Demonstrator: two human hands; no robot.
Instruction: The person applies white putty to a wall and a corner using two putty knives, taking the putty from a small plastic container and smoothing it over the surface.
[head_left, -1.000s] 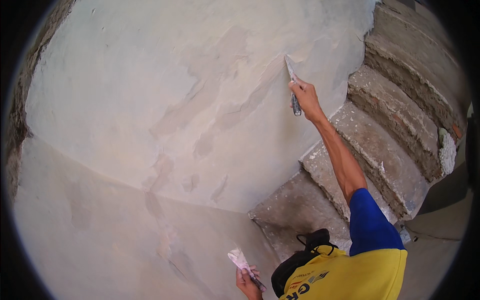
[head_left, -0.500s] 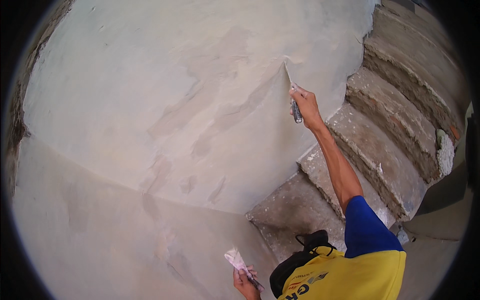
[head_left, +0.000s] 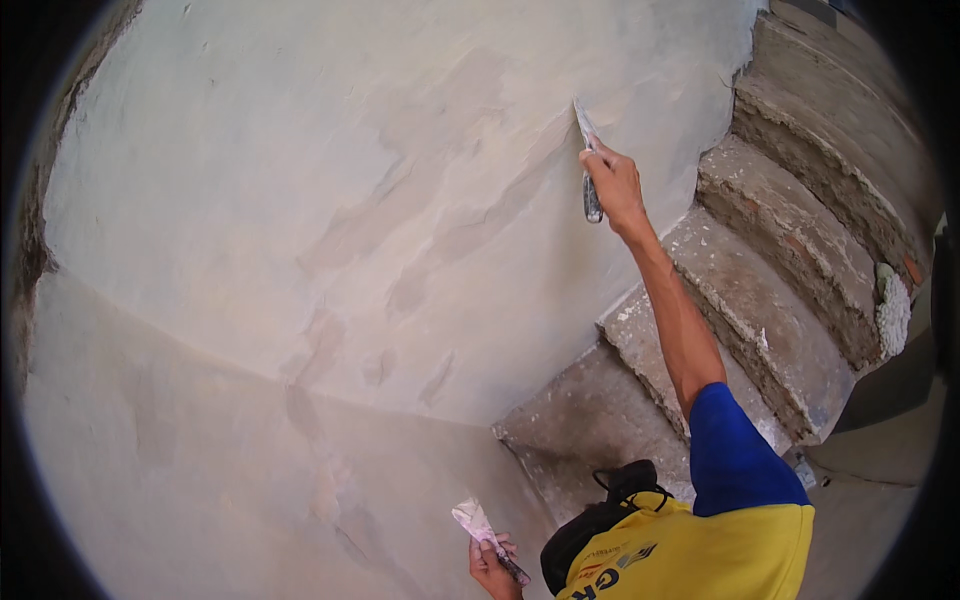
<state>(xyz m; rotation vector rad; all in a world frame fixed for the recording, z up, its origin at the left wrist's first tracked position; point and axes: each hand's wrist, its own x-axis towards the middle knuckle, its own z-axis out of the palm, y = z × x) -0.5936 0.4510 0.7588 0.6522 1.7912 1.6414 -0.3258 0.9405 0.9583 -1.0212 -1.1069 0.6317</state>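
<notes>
My right hand (head_left: 617,183) is closed round the dark handle of a putty knife (head_left: 592,200). Its pale blade points up, with the tip at the plastered wall (head_left: 230,190). Darker smeared patches (head_left: 490,215) run diagonally across the wall to the left of that blade. Low in the picture, my left hand (head_left: 492,573) grips a second putty knife (head_left: 474,518), whose blade is coated with whitish-pink filler. This second blade is held apart from the other tool. Part of each handle is hidden by the fingers.
Rough concrete stairs (head_left: 735,290), speckled with white, climb along the wall's right side. A whitish lump (head_left: 892,315) rests at the outer end of one step. Below a corner line, another wall surface (head_left: 190,470) stretches left. My black shoe (head_left: 630,482) stands by the lowest step.
My right hand has moved slightly upward with its putty knife, and the blade now shows more of its broad side. The left hand has hardly moved.
</notes>
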